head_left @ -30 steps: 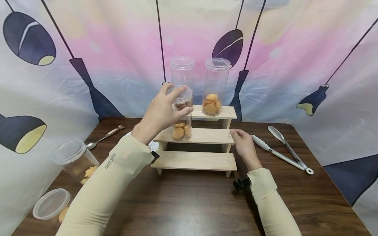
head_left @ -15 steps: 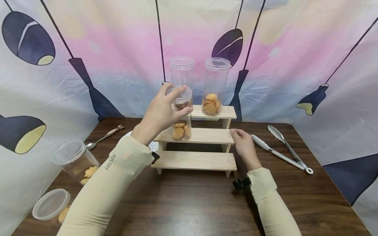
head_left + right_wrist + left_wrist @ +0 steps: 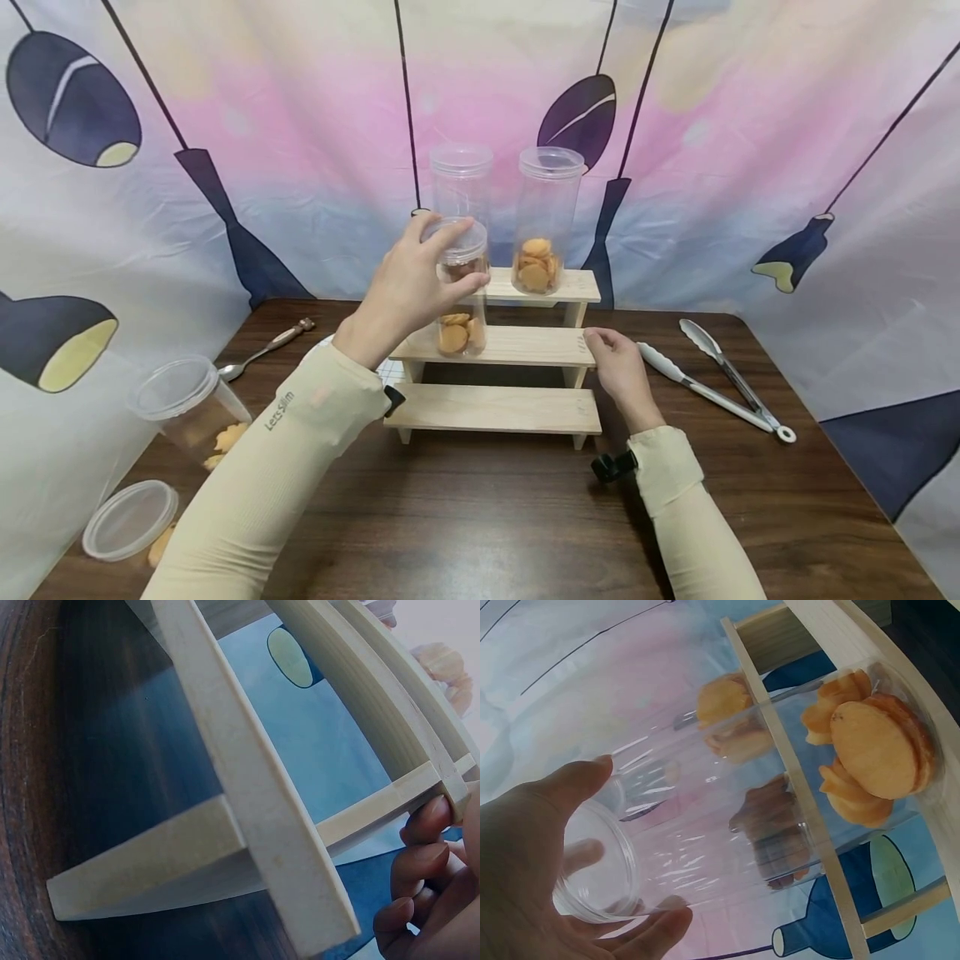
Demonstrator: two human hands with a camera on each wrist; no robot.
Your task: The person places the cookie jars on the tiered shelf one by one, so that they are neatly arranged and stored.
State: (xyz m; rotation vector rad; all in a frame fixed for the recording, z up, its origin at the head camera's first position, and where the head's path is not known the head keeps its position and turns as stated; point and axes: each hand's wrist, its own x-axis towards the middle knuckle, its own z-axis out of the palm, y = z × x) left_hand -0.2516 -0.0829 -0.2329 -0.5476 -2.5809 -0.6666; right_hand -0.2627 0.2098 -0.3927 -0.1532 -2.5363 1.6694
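My left hand (image 3: 408, 287) grips a clear lidded jar (image 3: 462, 308) near its top, thumb on one side and fingers on the other. Round orange-brown cookies (image 3: 877, 746) lie at the bottom of that jar, which stands on the middle step of a wooden three-step rack (image 3: 525, 344). At the right end of the same step, my right hand (image 3: 620, 372) pinches the board's edge between thumb and curled fingers. Two more clear jars stand on the top step: one with orange cookies (image 3: 537, 267), and another jar (image 3: 462, 179) with dark contents, partly hidden behind the held jar.
Metal tongs (image 3: 723, 387) lie spread at the right of the dark wood table (image 3: 487, 517). On the left are a spoon (image 3: 270, 346), a jar of cookies (image 3: 183, 400) partly behind my sleeve, and a loose round lid (image 3: 131, 520) beside a cookie. A printed curtain (image 3: 315, 125) hangs behind.
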